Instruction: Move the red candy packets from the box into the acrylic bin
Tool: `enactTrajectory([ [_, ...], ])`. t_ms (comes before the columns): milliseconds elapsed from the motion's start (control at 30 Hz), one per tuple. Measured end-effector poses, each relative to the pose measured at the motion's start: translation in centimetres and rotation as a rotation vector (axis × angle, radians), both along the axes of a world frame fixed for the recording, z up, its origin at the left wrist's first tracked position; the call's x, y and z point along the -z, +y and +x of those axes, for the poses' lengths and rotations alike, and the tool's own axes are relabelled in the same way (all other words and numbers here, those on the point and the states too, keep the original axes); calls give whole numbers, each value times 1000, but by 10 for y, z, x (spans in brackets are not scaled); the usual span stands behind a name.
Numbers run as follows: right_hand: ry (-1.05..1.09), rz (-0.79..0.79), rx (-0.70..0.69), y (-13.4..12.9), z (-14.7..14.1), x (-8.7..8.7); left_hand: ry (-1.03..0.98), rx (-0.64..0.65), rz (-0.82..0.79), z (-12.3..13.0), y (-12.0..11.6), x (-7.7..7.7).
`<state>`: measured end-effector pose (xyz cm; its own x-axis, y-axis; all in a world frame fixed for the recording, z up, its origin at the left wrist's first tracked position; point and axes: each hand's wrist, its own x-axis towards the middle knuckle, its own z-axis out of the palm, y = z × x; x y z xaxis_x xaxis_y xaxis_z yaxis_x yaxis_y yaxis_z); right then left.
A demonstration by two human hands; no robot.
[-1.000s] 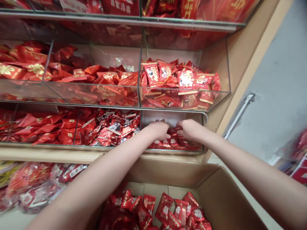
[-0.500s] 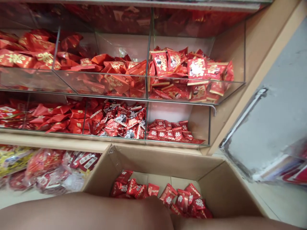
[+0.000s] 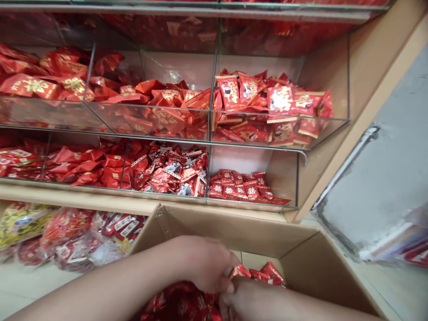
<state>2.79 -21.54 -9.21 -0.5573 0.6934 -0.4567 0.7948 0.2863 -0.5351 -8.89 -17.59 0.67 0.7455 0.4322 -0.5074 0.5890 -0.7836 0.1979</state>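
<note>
Packets: red, loose, inside the box, partly hidden by the hands.
Left hand: curled down over the packets; cannot tell whether its grip pinches any.
Right hand: just beside it, low among the packets; grip hidden, cannot tell.
Box: cardboard, open, before the shelf.
Bin: clear-fronted, lower right, part-filled with similar packets.

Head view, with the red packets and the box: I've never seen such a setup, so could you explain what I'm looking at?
There is no machine here. A camera worn on a person's head looks forward and down at their bare left hand and right hand. Both reach into an open cardboard box, close together among red wrapped packets; whether either grips one is hidden. Beyond are shelves of similar wrapped sweets-sized packs, with bagged goods below, at the left.
</note>
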Motion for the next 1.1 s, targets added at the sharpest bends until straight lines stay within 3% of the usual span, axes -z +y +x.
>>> enactTrajectory([
  [133, 40, 59, 10, 12, 19, -32, -96, -94, -74, -7, 11, -14],
  [267, 500, 279, 141, 20, 42, -73, -478, -206, -388, -6, 15, -16],
  [367, 789, 200, 340, 23, 55, -89, -797, -281, -648, 1, 14, -13],
  [500, 985, 147, 509, 23, 62, -94, -998, -425, -735, 7, 12, -8],
  [600, 986, 81, 523, 23, 63, -96, -1113, -526, -710, 9, 12, -5],
  [800, 991, 233, 546, 23, 66, -99, -1081, -402, -734, 10, 12, -9],
  [967, 1070, 259, 590, 24, 68, -97, -1118, -542, -791, 9, 17, -11],
  [1100, 1192, 262, 647, 24, 70, -96, -1296, -670, -770, 8, 22, -9],
])
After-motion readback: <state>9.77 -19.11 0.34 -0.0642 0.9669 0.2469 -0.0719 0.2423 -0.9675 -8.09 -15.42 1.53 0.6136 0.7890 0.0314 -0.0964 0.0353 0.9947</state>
